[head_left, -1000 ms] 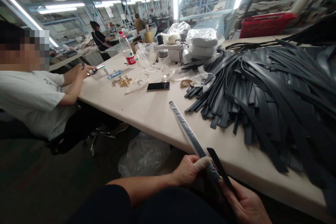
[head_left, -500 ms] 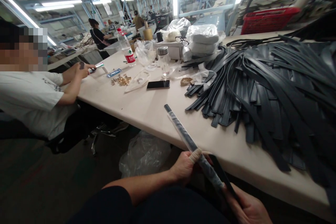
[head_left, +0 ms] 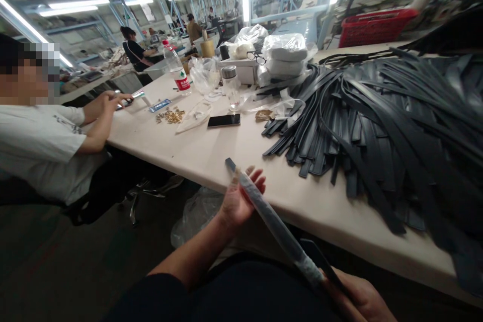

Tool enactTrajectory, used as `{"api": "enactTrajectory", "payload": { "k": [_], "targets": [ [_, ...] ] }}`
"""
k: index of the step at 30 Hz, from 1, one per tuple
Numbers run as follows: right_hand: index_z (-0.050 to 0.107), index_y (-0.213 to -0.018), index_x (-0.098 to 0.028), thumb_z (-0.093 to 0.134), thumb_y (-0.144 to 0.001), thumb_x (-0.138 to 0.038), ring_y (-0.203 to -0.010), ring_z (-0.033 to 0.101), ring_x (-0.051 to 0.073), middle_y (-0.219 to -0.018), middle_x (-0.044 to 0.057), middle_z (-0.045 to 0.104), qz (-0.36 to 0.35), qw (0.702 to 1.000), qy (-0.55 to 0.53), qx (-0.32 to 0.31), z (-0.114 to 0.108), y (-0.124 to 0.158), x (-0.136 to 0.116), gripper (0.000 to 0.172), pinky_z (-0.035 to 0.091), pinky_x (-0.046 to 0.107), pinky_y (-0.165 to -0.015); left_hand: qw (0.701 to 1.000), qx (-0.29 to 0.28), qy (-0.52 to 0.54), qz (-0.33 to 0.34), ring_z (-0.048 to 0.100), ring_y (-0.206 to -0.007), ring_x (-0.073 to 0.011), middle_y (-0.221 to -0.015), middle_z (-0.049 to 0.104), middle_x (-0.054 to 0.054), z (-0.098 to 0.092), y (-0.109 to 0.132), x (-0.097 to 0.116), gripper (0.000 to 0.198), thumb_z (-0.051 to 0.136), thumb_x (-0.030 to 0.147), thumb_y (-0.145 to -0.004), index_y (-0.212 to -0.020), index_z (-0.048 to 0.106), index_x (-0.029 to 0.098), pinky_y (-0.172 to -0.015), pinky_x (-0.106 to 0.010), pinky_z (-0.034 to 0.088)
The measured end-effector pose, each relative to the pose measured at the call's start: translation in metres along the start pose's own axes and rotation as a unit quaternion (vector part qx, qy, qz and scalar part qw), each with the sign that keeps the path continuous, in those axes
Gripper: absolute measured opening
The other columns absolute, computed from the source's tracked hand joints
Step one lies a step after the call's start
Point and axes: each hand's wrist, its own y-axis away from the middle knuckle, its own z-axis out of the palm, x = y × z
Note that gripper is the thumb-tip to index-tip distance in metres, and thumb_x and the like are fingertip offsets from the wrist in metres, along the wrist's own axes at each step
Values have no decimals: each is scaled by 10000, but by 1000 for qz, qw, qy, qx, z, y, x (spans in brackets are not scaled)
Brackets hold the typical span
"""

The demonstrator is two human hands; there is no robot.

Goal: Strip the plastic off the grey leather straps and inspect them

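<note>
Dark, short left sleeve (head_left: 156,294)

Sleeved strap (head_left: 279,231), lower centre: dark grey, clouded to milky blue-grey under its clear film; bare tip darker
Bare strip (head_left: 320,257) beside it: plain black
Strap heap (head_left: 362,121), right: black with greyish sheen
Worktop (head_left: 192,156): plain pale beige
Bottle (head_left: 176,69), upper left of centre: clear, red cap, red-and-white label with green mark
Glass flask (head_left: 232,93), centre: clear, silver-grey lid
Phone (head_left: 224,121): black screen, pale edge
Small metal pieces (head_left: 173,116): gold, some silvery
Sachet (head_left: 159,105): blue with whitish marking
Wrapped bundles (head_left: 286,50), upper centre: white under clear plastic
Basket (head_left: 372,28), upper right: red
Co-worker's shirt (head_left: 35,146), left: white, dark print on the chest
Wearer's sleeve (head_left: 151,297), bottom: plain navy-black
</note>
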Motion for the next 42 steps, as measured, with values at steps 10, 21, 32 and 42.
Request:
{"api": "enactTrajectory", "payload": {
  "k": [10, 21, 32, 42],
  "targets": [
    [746, -1066, -184, 671, -795, -630, -727, 657, 191, -830, 74, 727, 157, 953, -254, -54, -33, 36, -8, 527, 471, 255, -644, 961, 4, -150, 232, 475, -439, -38, -608, 597, 32, 16, -31, 46, 229, 661, 383, -885, -950, 670, 164, -393, -127, 324],
    [632, -816, -210, 788, -633, -520, -175, 260, 10, -650, -30, 723, 32, 839, -537, 82, -33, 30, -23, 392, 346, 201, -315, 880, -128, -420, 185, 582, -519, -90, -731, 717, -63, 26, -12, -9, 451, 678, 545, -818, -989, 713, 129, -460, -179, 375],
    [617, -807, -145, 738, -724, -648, -333, 293, 33, -456, -61, 509, 96, 931, -306, 172, -4, 11, -37, 523, 171, 174, -330, 881, -245, -405, -16, 688, -983, -258, -1013, 754, -110, 52, 28, -98, 531, 610, 585, -854, -1134, 714, 146, -858, -327, 524],
    [675, -785, -128, 720, -745, -642, -419, 404, 61, -589, -6, 595, 69, 919, -285, 263, -3, 17, -19, 517, 310, 196, -378, 889, -246, -386, 19, 679, -1007, -245, -1101, 730, -116, 60, 22, -105, 369, 620, 482, -883, -1028, 726, 160, -865, -320, 517]
  ]
}}
